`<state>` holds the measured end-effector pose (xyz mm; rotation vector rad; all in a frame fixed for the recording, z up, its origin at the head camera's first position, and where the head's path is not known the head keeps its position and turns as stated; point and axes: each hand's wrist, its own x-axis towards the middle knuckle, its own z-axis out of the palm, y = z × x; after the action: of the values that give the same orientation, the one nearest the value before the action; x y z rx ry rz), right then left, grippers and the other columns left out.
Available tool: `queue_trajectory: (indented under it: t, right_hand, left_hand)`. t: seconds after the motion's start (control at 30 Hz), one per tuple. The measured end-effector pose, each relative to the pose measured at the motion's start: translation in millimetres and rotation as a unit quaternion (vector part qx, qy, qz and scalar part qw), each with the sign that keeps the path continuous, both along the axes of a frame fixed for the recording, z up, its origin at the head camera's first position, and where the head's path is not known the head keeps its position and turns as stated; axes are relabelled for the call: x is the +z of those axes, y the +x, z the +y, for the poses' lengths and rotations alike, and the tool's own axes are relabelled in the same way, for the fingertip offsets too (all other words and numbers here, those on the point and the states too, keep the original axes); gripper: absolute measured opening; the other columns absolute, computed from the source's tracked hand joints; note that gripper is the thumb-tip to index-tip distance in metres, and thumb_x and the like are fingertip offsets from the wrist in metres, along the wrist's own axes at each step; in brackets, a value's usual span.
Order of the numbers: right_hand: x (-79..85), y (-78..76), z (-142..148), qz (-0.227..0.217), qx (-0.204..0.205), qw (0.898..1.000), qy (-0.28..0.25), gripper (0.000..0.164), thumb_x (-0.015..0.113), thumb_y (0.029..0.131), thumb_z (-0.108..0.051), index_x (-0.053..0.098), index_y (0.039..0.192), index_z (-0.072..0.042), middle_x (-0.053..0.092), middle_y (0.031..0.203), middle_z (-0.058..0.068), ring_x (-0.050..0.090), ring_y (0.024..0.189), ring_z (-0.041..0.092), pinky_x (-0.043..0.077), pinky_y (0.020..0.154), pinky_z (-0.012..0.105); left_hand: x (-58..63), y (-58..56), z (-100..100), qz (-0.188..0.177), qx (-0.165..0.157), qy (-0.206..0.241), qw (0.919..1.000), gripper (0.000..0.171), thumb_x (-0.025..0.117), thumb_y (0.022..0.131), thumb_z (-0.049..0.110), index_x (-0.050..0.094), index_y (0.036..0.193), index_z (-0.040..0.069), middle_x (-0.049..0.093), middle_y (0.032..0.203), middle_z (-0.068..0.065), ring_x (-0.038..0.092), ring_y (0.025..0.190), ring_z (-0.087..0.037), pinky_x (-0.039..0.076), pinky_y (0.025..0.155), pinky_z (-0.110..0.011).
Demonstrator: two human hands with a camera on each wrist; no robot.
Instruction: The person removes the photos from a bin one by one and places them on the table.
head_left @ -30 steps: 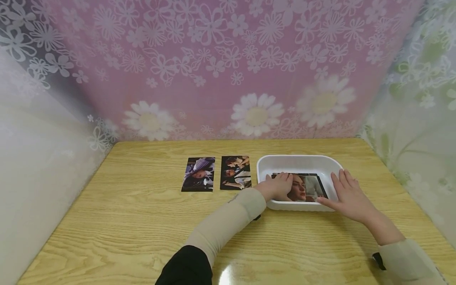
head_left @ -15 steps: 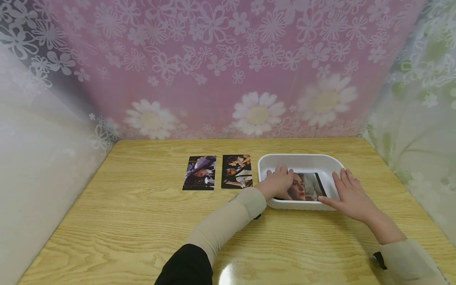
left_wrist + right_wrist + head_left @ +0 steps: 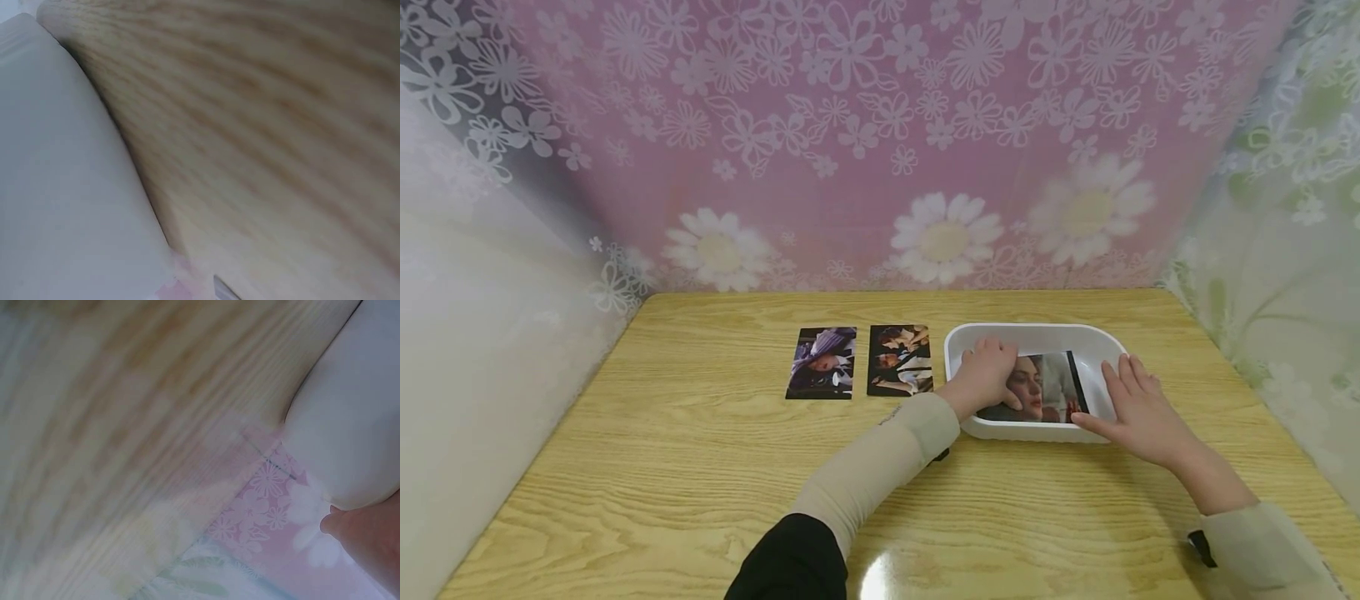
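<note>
A white plastic tray (image 3: 1030, 335) stands on the table towards the right. Inside it lies a photo card (image 3: 1054, 379) showing part of a face, its left part hidden by my left hand (image 3: 983, 375). That hand reaches over the tray's left rim and holds the card's left side, thumb over its face. My right hand (image 3: 1142, 417) rests at the tray's right front corner with its fingers extended along the right rim. The right thumb reaches to the card's lower right corner. Part of a right finger (image 3: 365, 528) shows against the tray wall in the right wrist view.
Two more photo cards lie left of the tray: one with a purple hat (image 3: 822, 363), one with several figures (image 3: 899, 360). The wood-grain table (image 3: 700, 467) ends at a pink flowered backdrop (image 3: 820, 183), with pale flowered sides.
The card in the tray has shifted towards the far side, and its far edge shows higher. My left fingers have moved farther back with it. The right hand has stayed almost still.
</note>
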<state>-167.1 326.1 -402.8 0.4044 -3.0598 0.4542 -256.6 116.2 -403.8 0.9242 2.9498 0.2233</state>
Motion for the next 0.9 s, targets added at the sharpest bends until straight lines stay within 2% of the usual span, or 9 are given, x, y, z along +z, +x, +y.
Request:
queue_trajectory:
  t: [0.27, 0.53, 0.7, 0.9]
  right_hand:
    - [-1.1, -0.1, 1.1, 0.005, 0.001, 1.0, -0.004, 0.093, 0.055, 0.083, -0.047, 0.012, 0.132, 0.019, -0.002, 0.133, 0.042, -0.017, 0.125, 0.041, -0.004, 0.094, 0.061]
    - [-0.7, -0.2, 1.6, 0.0, -0.002, 1.0, -0.003, 0.093, 0.055, 0.083, -0.048, 0.012, 0.132, 0.019, -0.003, 0.133, 0.041, -0.018, 0.125, 0.04, -0.004, 0.094, 0.061]
    - [0.1, -0.2, 0.7, -0.001, -0.002, 1.0, 0.0, 0.093, 0.054, 0.083, -0.048, 0.012, 0.132, 0.019, -0.002, 0.133, 0.041, -0.016, 0.125, 0.042, -0.004, 0.094, 0.061]
    - [-0.1, -0.5, 0.8, -0.004, -0.001, 1.0, -0.003, 0.093, 0.054, 0.083, -0.048, 0.012, 0.132, 0.018, -0.002, 0.133, 0.041, -0.017, 0.125, 0.042, -0.004, 0.094, 0.061]
  left_hand:
    - [-0.5, -1.6, -2.2, -0.002, -0.007, 0.059, 0.9982, 0.055, 0.076, 0.059, 0.047, 0.048, 0.098, 0.02, 0.047, 0.093, 0.002, 0.045, 0.088, -0.015, 0.038, 0.069, -0.032]
    - [-1.4, -2.0, -2.9, 0.013, -0.006, 0.071, 0.9974, 0.055, 0.074, 0.062, 0.047, 0.047, 0.101, 0.021, 0.049, 0.095, 0.003, 0.048, 0.091, -0.013, 0.039, 0.072, -0.032]
    - [0.0, -0.6, -3.9, 0.025, -0.001, 0.079, 0.9965, 0.046, 0.067, 0.07, 0.047, 0.049, 0.103, 0.02, 0.048, 0.1, 0.004, 0.046, 0.093, -0.013, 0.039, 0.072, -0.03]
    - [2.7, -0.3, -4.1, 0.038, 0.007, 0.106, 0.9937, 0.029, 0.06, 0.081, 0.04, 0.053, 0.102, 0.021, 0.052, 0.097, 0.007, 0.05, 0.091, -0.01, 0.041, 0.073, -0.027]
